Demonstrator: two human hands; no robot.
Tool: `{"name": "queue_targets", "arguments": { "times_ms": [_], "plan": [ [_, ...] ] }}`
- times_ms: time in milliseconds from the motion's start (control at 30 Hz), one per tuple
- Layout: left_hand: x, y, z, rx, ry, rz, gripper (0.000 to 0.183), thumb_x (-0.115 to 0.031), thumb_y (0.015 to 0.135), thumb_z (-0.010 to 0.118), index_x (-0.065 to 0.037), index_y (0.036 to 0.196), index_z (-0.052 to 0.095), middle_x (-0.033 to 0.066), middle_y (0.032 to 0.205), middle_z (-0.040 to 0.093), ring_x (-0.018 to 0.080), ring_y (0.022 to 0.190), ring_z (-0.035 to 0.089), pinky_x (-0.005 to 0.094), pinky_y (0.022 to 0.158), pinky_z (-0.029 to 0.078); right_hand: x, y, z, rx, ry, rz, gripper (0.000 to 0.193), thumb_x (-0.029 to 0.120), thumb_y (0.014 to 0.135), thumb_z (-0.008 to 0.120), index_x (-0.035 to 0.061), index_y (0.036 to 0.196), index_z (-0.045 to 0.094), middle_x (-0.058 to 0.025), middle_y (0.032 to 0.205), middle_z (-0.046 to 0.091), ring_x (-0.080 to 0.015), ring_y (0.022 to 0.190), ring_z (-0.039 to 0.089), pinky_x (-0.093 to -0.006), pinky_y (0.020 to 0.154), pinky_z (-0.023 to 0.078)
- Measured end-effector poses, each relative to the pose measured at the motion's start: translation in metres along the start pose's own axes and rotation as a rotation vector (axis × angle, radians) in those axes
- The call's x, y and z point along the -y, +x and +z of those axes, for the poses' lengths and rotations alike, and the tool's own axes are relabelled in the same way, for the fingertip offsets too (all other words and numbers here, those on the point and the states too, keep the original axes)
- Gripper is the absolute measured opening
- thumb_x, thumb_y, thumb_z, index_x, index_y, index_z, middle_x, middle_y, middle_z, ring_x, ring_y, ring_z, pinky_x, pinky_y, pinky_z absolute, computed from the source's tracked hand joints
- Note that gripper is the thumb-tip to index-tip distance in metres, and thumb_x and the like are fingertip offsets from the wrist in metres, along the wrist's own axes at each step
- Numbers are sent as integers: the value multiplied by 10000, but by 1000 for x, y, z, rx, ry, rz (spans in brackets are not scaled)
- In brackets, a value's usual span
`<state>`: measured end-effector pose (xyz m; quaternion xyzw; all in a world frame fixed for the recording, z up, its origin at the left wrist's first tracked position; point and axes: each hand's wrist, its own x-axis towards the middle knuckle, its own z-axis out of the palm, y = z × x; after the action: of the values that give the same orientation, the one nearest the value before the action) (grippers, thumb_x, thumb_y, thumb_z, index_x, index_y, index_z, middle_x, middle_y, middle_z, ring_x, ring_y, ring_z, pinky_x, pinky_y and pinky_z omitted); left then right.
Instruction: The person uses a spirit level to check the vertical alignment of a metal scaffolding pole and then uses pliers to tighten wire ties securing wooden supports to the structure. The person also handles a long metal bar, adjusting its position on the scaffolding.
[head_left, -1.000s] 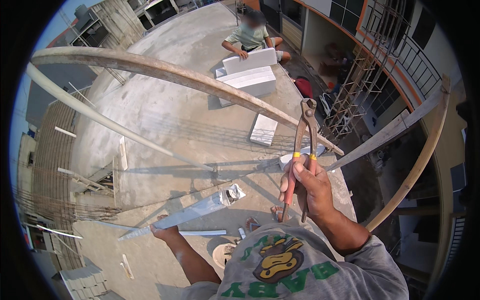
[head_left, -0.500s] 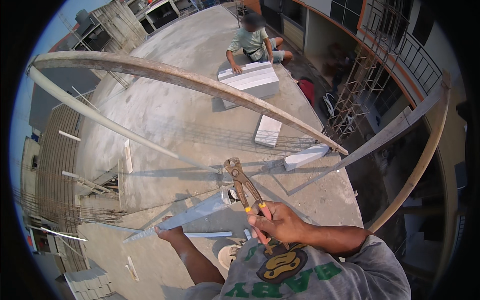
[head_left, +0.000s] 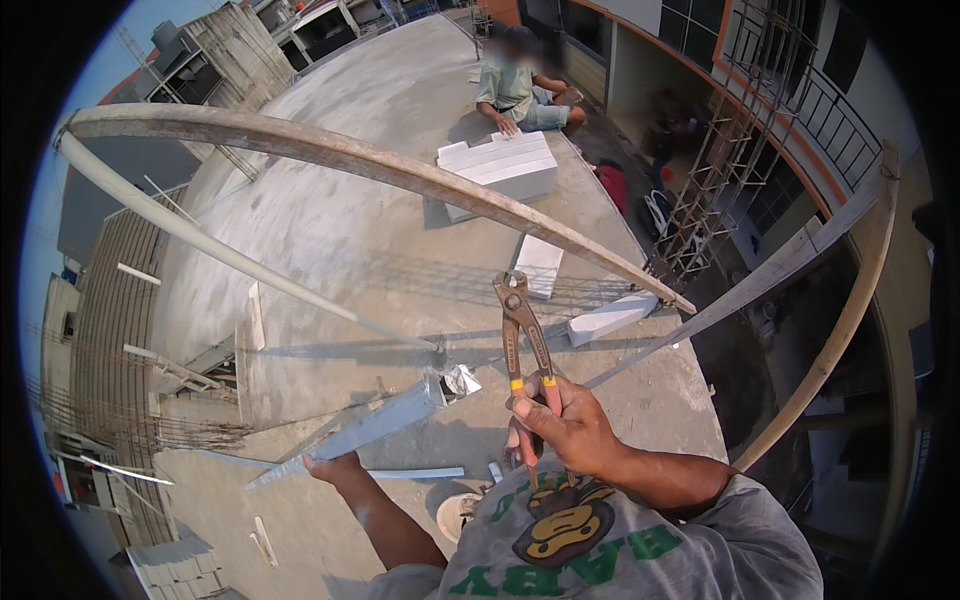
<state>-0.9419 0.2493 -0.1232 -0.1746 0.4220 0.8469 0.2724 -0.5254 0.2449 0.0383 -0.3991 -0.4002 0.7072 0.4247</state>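
Note:
In my right hand [head_left: 575,425], closed round the red grips, is a pair of end-cutting pincers [head_left: 525,335]. They stand upright, their brown metal jaws at the top with a small gap between them. Lower on the left, my left hand [head_left: 335,467] grips a long bluish-grey metal profile [head_left: 375,430] from below. The profile slants up to the right and ends in a crumpled, shiny piece [head_left: 461,382]. This end lies left of the pincers, apart from them. Part of my left fingers is hidden behind the profile.
A wooden beam [head_left: 330,155] and a pale pole [head_left: 220,260] cross in front of me over the concrete slab [head_left: 300,380]. Beyond, a person [head_left: 515,95] sits by stacked white blocks [head_left: 500,165]. To the right, past the slab's edge, stands a rebar column [head_left: 715,190].
My right hand has shifted right and turned the pincers more upright, away from the profile's end. That end has tilted up slightly. The seated person has leaned back, drawing one hand off the blocks.

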Motion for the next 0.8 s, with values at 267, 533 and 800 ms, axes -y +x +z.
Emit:
{"name": "queue_targets", "arguments": {
  "times_ms": [267,533,800],
  "plan": [
    [8,11,-3,-9,34,56,480,-504,956,333,-46,966,478,111,878,520,268,831,556,470,791,494,22,5,-10,137,-108,63,276,287,1004,569,15,1009,530,-88,715,625,-138,557,607,-270,534,472],
    [8,11,1,3,9,30,523,-535,951,319,-39,947,485,123,880,528,286,831,553,467,789,481,7,12,7,283,-287,239,255,279,1006,565,25,998,535,-64,707,629,-121,574,604,-261,531,468],
    [13,12,2,16,-1,38,520,-545,948,333,-53,986,495,113,885,525,280,858,547,477,808,468,13,15,0,-40,98,-193,287,292,1002,565,10,955,547,-79,673,623,-138,566,610,-273,555,486]
  ]
}}
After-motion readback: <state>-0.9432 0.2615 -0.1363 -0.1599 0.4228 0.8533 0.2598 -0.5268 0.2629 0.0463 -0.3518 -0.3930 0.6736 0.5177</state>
